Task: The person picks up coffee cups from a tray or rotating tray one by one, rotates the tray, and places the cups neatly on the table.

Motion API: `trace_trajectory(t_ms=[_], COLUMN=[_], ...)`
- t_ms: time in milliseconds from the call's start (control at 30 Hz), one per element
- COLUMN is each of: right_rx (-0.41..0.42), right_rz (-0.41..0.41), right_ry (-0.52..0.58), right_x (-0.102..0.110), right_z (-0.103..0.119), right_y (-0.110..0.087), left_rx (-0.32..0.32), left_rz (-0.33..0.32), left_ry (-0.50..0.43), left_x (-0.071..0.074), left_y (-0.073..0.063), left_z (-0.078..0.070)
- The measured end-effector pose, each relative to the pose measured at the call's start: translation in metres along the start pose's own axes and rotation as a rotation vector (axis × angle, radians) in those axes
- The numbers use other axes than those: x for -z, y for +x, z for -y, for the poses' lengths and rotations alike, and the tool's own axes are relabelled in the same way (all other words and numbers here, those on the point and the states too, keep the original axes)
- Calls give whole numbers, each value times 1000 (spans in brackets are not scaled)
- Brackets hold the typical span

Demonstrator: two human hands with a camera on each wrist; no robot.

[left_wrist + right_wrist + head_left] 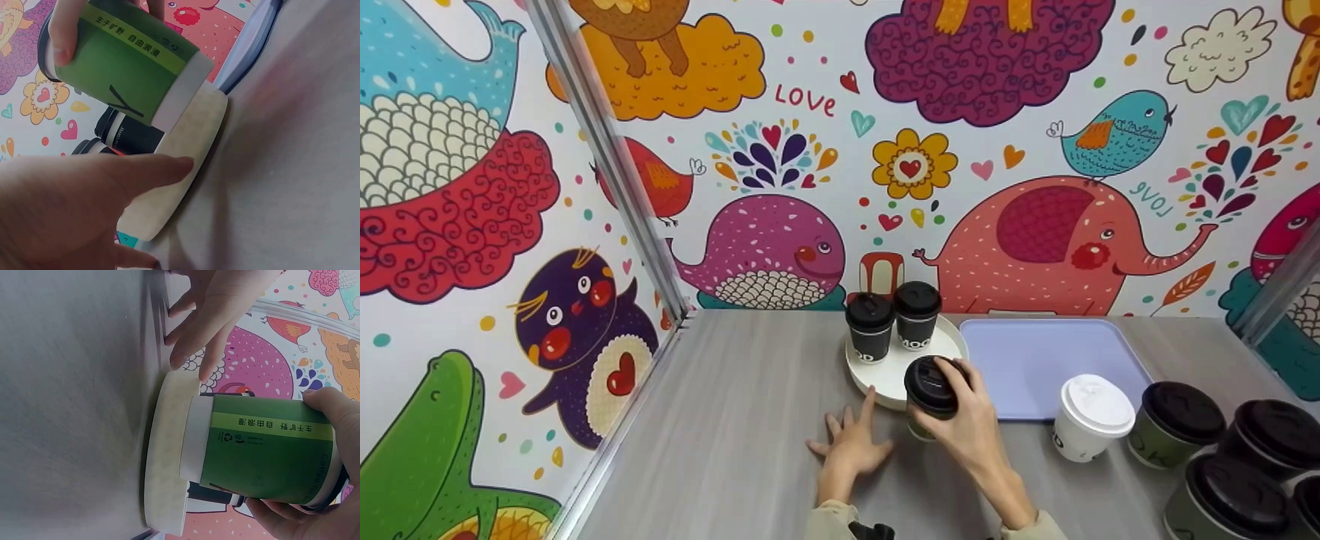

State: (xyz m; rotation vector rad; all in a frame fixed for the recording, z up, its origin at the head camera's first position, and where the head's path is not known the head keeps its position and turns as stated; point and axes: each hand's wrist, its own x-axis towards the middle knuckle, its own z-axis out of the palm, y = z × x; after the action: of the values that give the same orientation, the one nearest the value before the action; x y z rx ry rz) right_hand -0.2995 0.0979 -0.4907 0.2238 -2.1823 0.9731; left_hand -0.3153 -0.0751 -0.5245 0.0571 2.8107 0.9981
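My right hand grips a green paper coffee cup near its black lid. The cup is held at the front of a round white tray, its white base above table level in both wrist views. On that tray stand two black-lidded dark cups, one at the left and one behind it. The left hand has its fingers spread by the tray's front left, with the index finger at the rim; whether it presses there I cannot tell. Nothing is held in it.
A lilac rectangular tray lies to the right of the round one. In front of it stands a white cup with a white lid. Several black-lidded cups, including a green one, crowd the right front. Cartoon-printed walls enclose the table.
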Motion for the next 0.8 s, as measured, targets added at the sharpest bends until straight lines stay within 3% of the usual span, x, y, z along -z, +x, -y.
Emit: trace_trajectory(t_ms=[800], right_rx=[-34], right_rz=[15], right_ry=[-1], right_x=[4], right_z=[-1], right_y=[-3], left_rx=[15], left_rz=[8], left_ry=[-3], left_x=[1], left_y=[-1], left_z=[-1])
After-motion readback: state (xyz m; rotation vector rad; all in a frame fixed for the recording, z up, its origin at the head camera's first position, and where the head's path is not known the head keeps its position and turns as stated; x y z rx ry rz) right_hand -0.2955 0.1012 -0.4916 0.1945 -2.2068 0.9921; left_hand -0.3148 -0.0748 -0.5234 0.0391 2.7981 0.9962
